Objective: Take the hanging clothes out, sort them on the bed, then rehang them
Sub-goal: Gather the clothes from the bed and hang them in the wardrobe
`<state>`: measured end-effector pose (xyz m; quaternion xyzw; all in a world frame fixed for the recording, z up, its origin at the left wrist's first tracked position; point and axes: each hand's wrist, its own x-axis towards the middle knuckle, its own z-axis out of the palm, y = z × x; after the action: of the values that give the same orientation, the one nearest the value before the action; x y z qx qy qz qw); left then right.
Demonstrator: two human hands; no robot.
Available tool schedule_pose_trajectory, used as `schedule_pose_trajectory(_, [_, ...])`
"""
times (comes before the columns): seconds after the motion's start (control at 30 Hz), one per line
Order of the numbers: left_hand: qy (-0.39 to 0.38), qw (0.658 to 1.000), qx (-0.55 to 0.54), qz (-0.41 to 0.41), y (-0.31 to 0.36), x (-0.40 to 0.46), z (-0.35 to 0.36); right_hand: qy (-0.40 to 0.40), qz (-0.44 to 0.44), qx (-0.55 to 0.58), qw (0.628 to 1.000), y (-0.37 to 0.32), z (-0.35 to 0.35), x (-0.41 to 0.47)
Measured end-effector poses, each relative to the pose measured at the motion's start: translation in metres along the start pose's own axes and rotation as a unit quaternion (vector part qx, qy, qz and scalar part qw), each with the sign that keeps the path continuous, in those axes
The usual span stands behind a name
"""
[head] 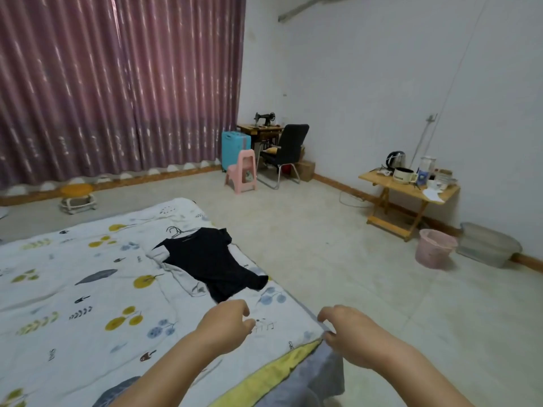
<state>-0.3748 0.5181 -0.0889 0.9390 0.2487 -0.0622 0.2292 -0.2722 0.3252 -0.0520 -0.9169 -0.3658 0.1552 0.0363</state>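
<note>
A black short-sleeved top (210, 259) lies flat on the bed (73, 283), still on a thin wire hanger (176, 231) whose hook pokes out at its collar. A white garment (183, 277) shows partly from under it. My left hand (227, 323) hovers over the patterned bedspread just in front of the top's hem, fingers loosely curled and holding nothing. My right hand (342, 329) is at the bed's right corner, its fingers curled at the grey edge of the bedding; whether it pinches the edge is unclear.
Pale floor runs right of the bed. A pink bucket (435, 248) and a clear bin (487, 245) stand by the right wall next to a folding wooden table (411, 189). A pink stool (242, 171), black chair (286, 151), blue suitcase (233, 145) and sewing machine (264, 117) fill the corner.
</note>
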Motion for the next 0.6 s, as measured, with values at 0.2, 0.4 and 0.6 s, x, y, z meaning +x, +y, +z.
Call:
schedule_pose_trajectory(0.2, [0.022, 0.997, -0.028, -0.065, 0.011, 0.068, 0.001, -0.012, -0.057, -0.019, 0.998, 0.03, -0.02, 0.098])
schedule_pose_trajectory(0.4, [0.057, 0.983, -0.064, -0.16, 0.019, 0.123, 0.006, -0.058, -0.128, -0.041, 0.989, 0.042, -0.038, 0.182])
schedule_pose_trajectory(0.6, [0.05, 0.969, -0.101, -0.219, 0.018, 0.16, 0.022, -0.125, -0.196, -0.051, 0.971, 0.026, -0.028, 0.25])
